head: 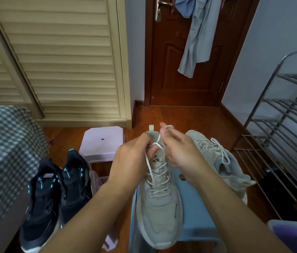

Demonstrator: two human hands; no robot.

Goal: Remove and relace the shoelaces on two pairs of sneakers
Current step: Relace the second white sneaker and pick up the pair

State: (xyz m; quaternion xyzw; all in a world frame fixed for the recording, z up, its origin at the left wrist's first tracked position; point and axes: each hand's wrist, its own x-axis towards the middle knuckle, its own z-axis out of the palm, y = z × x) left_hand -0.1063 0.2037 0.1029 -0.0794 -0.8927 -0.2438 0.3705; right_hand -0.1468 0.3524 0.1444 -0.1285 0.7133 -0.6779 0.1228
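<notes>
While both hands work at the collar of a beige sneaker [159, 203], that shoe rests on a blue stool [196, 207] with its toe toward the camera and its heel tab standing up at the far end. Its cream shoelace [155, 177] is threaded through the eyelets in crossing rows up to the tongue, where the free ends rise into the hands. The left hand [135, 161] has its fingers curled in around one strand near the top eyelets, pinching it just above the tongue logo. The right hand [177, 148] pinches the other end between thumb and fingers, and a small loop of lace appears to sit over its raised fingertip, though blur there makes the wrap hard to read. The two hands are nearly touching above the tongue. Just beside the stool on the right, the second beige sneaker [222, 161] lies tilted on the wooden floor [189, 117], laced, with its loose ends spread over the top. Well to the left, a pair of black sneakers [52, 194] with teal accents stands side by side on the floor, next to a checked bedcover [3, 152]. A pale pink stool [104, 141] sits beyond them, in front of a louvred wardrobe door [62, 57]. A metal shoe rack [288, 128] stands at the right, and grey clothing [196, 37] hangs on the brown door [169, 70].
</notes>
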